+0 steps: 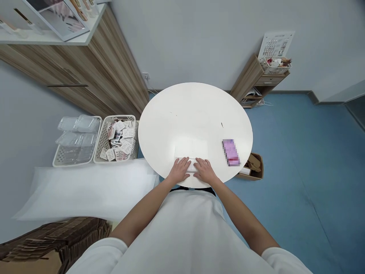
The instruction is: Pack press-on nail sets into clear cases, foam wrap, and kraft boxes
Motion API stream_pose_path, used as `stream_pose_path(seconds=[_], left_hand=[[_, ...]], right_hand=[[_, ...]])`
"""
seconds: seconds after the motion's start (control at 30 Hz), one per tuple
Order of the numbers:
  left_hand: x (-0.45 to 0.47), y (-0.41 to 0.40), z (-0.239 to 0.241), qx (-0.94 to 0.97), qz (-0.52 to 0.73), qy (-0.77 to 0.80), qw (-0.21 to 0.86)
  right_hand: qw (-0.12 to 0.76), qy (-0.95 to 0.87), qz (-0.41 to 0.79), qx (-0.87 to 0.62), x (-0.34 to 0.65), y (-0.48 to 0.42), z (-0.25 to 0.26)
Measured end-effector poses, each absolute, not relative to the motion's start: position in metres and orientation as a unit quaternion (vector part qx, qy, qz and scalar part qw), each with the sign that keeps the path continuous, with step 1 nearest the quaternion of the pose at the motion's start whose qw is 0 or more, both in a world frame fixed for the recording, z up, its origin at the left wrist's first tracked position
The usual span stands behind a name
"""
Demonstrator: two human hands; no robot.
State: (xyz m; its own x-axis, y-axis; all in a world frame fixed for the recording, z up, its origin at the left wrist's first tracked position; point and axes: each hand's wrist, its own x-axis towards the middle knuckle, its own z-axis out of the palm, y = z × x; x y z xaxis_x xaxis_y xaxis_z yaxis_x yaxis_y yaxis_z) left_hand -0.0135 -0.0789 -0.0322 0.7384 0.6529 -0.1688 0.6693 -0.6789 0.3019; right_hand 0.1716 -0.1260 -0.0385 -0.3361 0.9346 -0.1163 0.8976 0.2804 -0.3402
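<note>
A flat, whitish, partly see-through packet (191, 165) lies near the close edge of the round white table (196, 102). On its left end rests my left hand (180, 170), fingers stretched out and a little apart, thumb along the near side. My right hand (203, 170) lies the same way on the right end. Whether the packet is a wrapped box or a folded sheet, I cannot tell. Just beyond it shows a pale, faint rectangle, perhaps a thin sheet or a reflection. To the right lies a blurred purple oblong thing (231, 152).
At left stand a basket of printed cards (130, 151) and a basket of clear plastic packs (58, 158). White sheets (85, 190) are stacked above folded brown cardboard (82, 236). An open carton (258, 175) sits on the floor at right. A tiny dark object (222, 125) lies on the table.
</note>
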Motion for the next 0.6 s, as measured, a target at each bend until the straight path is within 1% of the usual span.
stream_pose_path(seconds=[0.2,0.43,0.5,0.6], left_hand=[[-0.015,-0.074,-0.03,0.913,-0.008,0.36,0.193],[-0.018,-0.062,-0.019,0.888,-0.016,0.361,0.284],[-0.017,-0.056,-0.019,0.878,-0.016,0.383,0.286],[-0.017,-0.046,-0.021,0.854,-0.019,0.441,0.274]], right_hand=[[0.058,-0.789,0.211,-0.575,0.174,-0.118,-0.035],[0.088,-0.714,0.348,-0.601,0.176,-0.119,-0.015],[0.1,-0.695,0.356,-0.616,0.177,-0.114,-0.014],[0.104,-0.678,0.322,-0.653,0.179,-0.102,-0.016]])
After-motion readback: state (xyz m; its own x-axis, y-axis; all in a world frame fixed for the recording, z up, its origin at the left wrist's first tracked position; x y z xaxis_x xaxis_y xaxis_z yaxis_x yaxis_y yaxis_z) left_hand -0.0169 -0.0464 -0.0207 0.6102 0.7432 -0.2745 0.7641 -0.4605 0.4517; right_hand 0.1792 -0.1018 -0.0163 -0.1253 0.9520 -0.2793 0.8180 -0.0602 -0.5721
